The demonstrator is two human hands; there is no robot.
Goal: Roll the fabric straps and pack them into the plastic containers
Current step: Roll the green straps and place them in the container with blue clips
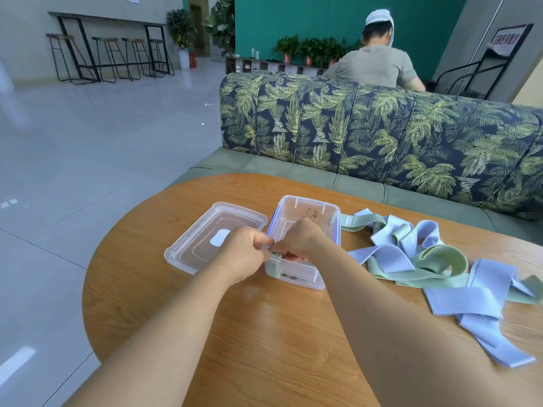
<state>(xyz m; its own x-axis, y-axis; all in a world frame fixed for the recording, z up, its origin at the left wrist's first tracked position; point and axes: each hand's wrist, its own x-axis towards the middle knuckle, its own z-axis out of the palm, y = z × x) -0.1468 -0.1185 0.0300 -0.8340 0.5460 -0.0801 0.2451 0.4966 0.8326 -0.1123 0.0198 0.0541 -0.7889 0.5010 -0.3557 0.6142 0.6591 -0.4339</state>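
Observation:
A clear plastic container [311,210] stands open on the round wooden table [264,333]. Both hands meet over its near left corner. My left hand [244,251] and my right hand [299,239] curl their fingers round a small rolled strap [277,254] at the container's rim; most of the roll is hidden by the fingers. The container's clear lid [205,230] lies flat just left of it. A loose tangle of pale blue and green fabric straps [426,254] spreads over the table to the right.
A leaf-patterned sofa [382,136] backs the far side of the table, with a person seated behind it facing away. Tiled floor opens to the left, with bar stools [111,57] and potted plants far off. The table's left edge curves close to the lid.

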